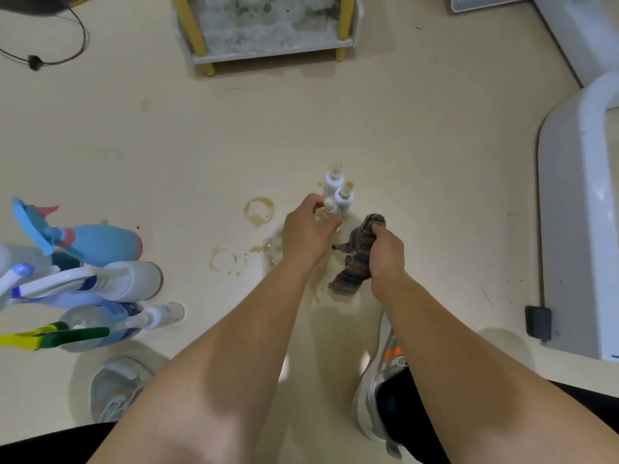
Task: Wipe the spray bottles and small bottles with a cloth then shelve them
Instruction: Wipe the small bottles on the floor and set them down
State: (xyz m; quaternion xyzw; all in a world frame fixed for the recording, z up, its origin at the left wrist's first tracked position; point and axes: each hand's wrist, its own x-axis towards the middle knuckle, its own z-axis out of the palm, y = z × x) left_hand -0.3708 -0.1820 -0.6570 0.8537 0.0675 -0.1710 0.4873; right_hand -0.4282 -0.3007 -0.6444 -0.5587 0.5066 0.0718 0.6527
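- Three small white plastic bottles (pixel 336 192) with pale caps are seen upright in a tight cluster on the beige floor (pixel 418 155), just ahead of both hands.
- The nearest bottle (pixel 330 209) of the cluster is enclosed by the grip of the left hand (pixel 306 229), with thumb and fingers curled round its body. Its long axis is vertical.
- A striped multicoloured cloth (pixel 355 259) is clenched in the grip of the right hand (pixel 385 252), and its loose end is draped onto the floor.
- The held bottle lies just left of the cloth and slightly ahead of it, so only a short move across is judged to be needed for wiping.
- Blue, white and clear spray bottles (pixel 134 279) are grouped well apart to the left.
- A white shelf (pixel 268 51) with yellow legs is seen well ahead.
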